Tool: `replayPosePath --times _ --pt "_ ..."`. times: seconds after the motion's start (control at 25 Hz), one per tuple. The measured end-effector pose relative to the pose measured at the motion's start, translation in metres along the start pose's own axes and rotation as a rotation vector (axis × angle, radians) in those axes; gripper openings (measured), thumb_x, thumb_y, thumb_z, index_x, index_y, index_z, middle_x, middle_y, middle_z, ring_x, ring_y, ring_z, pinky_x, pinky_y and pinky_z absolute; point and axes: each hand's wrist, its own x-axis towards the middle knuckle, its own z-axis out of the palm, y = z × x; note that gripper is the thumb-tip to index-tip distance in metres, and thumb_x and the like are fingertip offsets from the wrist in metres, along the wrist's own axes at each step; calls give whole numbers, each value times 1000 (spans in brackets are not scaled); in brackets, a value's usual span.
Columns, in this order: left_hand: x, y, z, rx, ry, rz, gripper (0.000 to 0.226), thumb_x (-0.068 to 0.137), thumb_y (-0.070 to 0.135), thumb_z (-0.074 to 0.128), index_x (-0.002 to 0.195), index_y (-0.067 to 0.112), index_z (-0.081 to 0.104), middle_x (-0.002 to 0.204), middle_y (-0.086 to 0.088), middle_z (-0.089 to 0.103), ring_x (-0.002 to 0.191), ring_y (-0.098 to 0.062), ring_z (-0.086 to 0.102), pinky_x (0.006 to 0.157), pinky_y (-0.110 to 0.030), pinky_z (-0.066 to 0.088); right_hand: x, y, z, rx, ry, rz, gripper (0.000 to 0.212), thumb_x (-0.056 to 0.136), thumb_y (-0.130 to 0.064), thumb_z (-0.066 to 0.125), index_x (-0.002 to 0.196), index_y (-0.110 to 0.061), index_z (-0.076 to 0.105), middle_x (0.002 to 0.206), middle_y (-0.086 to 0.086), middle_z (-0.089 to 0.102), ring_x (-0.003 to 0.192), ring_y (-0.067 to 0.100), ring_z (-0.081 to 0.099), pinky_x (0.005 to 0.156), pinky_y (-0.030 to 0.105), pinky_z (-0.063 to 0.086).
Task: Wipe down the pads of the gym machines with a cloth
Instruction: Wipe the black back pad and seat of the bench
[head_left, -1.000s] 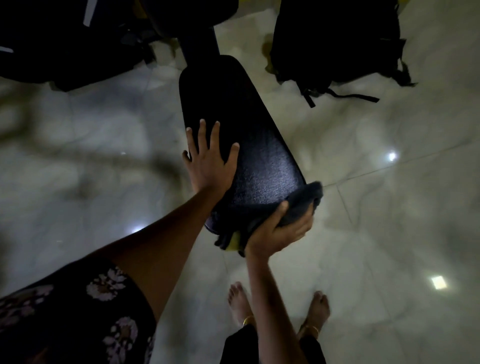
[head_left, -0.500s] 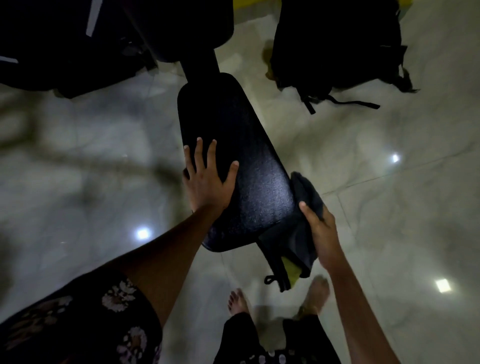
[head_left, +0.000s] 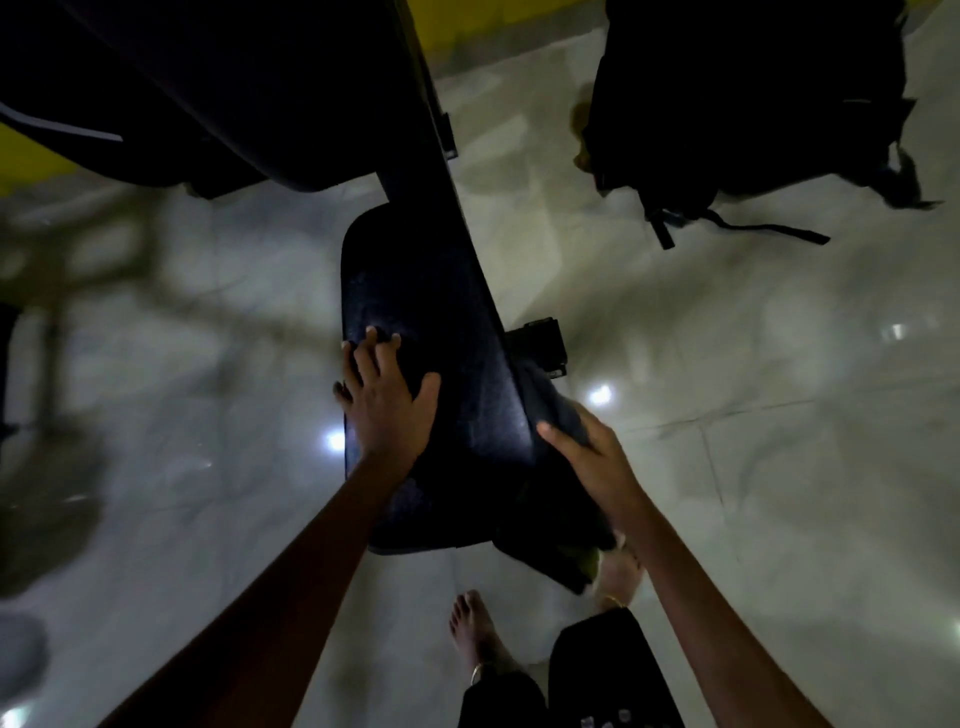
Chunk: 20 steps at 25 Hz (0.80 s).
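Hands on pad, cloth at right edge.
Pad (head_left: 457, 395) long axis runs near-far; left hand (head_left: 387, 400) flat on it, fingers straight; right hand (head_left: 592, 457) grips cloth (head_left: 550, 410).
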Motion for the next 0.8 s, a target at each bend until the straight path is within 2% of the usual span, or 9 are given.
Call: replayPosePath --times 0.08,0.12,0.2,0.28,0.36,0.48,0.56,0.64,0.8 --pt "2 30 6 -20 23 -201 75 91 50 48 145 3 24 154 -16 19 145 -33 6 114 -57 7 30 -13 2 -16 -47 -48 28 89 -18 64 113 -31 56 112 -10 62 109 9 57 91 15 43" --pt "1 39 9 -16 40 -242 77 91 51 47 145 2 23 156 -15 17 145 -32 4 114 -57 4 36 -14 3 -30 -68 -66 32 88 -23 64 117 -32 54 116 -10 61 112 8 55 93 17 42" --pt "-1 44 18 15 74 -234 79 89 59 39 146 6 24 157 -13 14 146 -33 3 114 -58 2 32 -12 -1 -44 -92 -62 35 84 -30 62 118 -36 52 116 -9 61 110 2 56 92 17 43" --pt "-2 40 23 45 68 -221 86 82 68 21 150 14 18 158 -11 9 146 -32 1 113 -59 0 19 -6 -7 6 -118 0 33 85 -20 65 111 -35 52 103 -12 62 94 -5 60 82 10 45" --pt "2 38 24 63 70 -200 89 77 69 12 151 20 10 159 -8 5 146 -32 -3 113 -58 -2 15 -5 -7 45 -92 36 33 87 -15 65 110 -35 52 99 -13 60 91 -2 60 79 8 45" --pt "2 38 25 61 77 -204 88 77 69 11 152 23 9 159 -8 4 146 -31 -4 113 -58 -2 55 -16 5 43 -78 31 37 82 -38 68 118 -31 59 113 -1 65 108 14 60 95 30 49" --pt "0 37 25 72 76 -200 86 78 68 11 151 23 9 159 -8 4 146 -31 -4 113 -58 -2 100 -35 15 60 -44 24 42 72 -56 69 110 -42 61 117 2 64 112 19 59 99 43 47" --pt "1 36 25 82 71 -201 85 79 68 12 151 23 9 159 -8 4 146 -31 -4 112 -58 -3 143 -46 22 67 -41 26 51 60 -69 69 106 -47 62 119 5 63 112 24 59 99 47 46" --pt "0 37 25 90 62 -208 84 80 68 12 151 23 12 159 -8 4 146 -31 -4 112 -56 -5 142 -49 25 187 -36 91 46 69 -50 70 113 -36 62 123 9 60 112 25 59 99 45 47"
